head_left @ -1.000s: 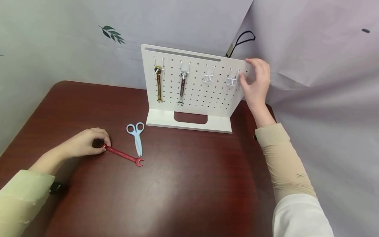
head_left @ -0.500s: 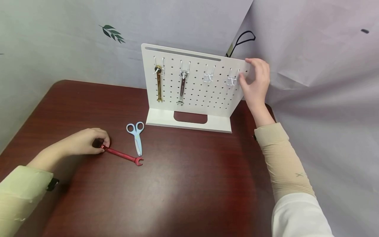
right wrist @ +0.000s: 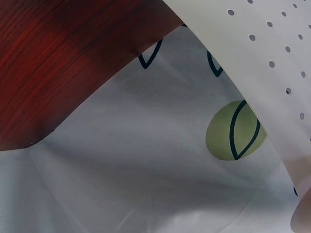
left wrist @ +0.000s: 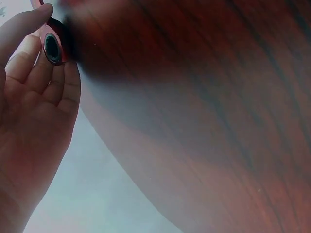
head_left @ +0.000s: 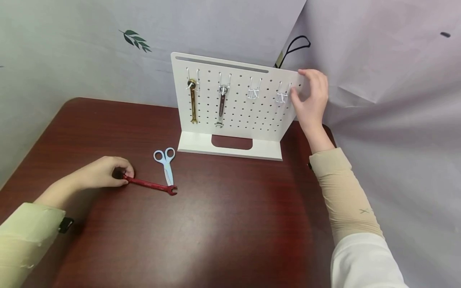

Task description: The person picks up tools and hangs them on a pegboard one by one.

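My left hand (head_left: 101,173) pinches the ring end of a red combination wrench (head_left: 148,184) between thumb and fingers. In the left wrist view, that red ring end (left wrist: 61,38) shows between thumb and fingers. The wrench's open end points right and overlaps the blade tips of the light blue scissors (head_left: 167,165). My right hand (head_left: 314,99) grips the upper right edge of a white pegboard (head_left: 196,142), thumb on the front. A gold wrench (head_left: 193,105) and a brown-and-silver wrench (head_left: 221,104) hang from its two left hooks. Part of my right hand (right wrist: 303,213) enters the right wrist view's corner.
Two bare white hooks, a middle one (head_left: 253,94) and a right one (head_left: 281,97), sit on the board. Everything stands on a dark red wooden table (head_left: 216,224). Pale cloth (head_left: 90,48) hangs close behind and to the right. A black loop (head_left: 299,43) shows behind the board.
The red wrench's open end has swung away from me, up against the scissors' blade tips in the head view. My left hand keeps its pinch; my right hand stays on the board.
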### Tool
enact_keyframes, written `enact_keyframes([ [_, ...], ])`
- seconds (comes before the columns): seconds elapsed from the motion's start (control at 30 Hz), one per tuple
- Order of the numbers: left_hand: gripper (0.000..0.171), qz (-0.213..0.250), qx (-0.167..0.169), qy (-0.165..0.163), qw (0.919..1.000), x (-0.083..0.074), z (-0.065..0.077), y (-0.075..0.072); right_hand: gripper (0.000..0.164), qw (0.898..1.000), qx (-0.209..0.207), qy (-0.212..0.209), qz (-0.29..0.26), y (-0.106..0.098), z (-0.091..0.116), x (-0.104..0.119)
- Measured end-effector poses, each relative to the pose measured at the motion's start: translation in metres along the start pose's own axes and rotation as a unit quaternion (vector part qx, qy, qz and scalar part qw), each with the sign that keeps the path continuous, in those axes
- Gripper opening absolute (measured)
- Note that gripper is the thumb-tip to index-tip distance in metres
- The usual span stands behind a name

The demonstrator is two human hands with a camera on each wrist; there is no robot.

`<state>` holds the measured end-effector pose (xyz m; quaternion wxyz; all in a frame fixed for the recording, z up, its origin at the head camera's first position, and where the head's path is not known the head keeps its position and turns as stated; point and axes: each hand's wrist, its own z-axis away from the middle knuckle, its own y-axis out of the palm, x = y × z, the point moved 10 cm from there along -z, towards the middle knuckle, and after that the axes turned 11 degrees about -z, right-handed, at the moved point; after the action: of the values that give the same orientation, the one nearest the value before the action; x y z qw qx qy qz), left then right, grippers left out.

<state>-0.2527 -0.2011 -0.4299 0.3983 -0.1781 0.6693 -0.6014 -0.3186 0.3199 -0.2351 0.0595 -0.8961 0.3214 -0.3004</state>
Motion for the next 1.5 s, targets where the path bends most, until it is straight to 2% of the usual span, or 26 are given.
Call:
enact_keyframes([
  [0.27, 0.031, 0.009, -0.012, 0.025, 0.9996, -0.003, 0.002, -0.003, 0.035, 1.0, 0.0, 0.0, 0.001, -0.001, -0.001, 0.0],
  [0.5, 0.025, 0.006, -0.015, 0.022, 0.9996, -0.003, 0.006, -0.005, 0.036, 1.0, 0.001, 0.001, 0.004, -0.001, -0.001, 0.0],
  [0.63, 0.027, -0.008, -0.034, 0.023, 0.9991, -0.006, 0.009, -0.014, 0.036, 1.0, 0.0, 0.002, 0.004, -0.001, -0.002, 0.0],
  [0.83, 0.036, -0.005, -0.07, 0.001, 0.9975, -0.015, 0.011, -0.034, 0.036, 1.0, 0.001, 0.0, 0.005, -0.001, -0.003, 0.0],
  [0.93, 0.04, 0.011, -0.09, 0.001, 0.9959, -0.019, 0.01, -0.045, 0.036, 1.0, 0.001, 0.0, 0.005, -0.001, -0.003, 0.0],
  [1.1, 0.043, 0.046, -0.14, 0.027, 0.9888, -0.029, 0.004, -0.061, 0.036, 1.0, 0.002, 0.0, 0.004, -0.001, -0.003, 0.0],
  [1.2, 0.043, 0.05, -0.16, 0.035, 0.9852, -0.034, -0.001, -0.067, 0.036, 1.0, 0.003, -0.003, 0.004, 0.0, -0.003, 0.0],
  [1.33, 0.04, 0.078, -0.173, 0.03, 0.9814, -0.038, -0.01, -0.072, 0.036, 1.0, 0.003, -0.003, 0.003, 0.0, -0.003, 0.0],
  [1.5, 0.033, 0.154, -0.189, 0.004, 0.9699, -0.039, -0.021, -0.071, 0.035, 1.0, 0.005, 0.002, 0.006, 0.0, 0.0, -0.002],
])
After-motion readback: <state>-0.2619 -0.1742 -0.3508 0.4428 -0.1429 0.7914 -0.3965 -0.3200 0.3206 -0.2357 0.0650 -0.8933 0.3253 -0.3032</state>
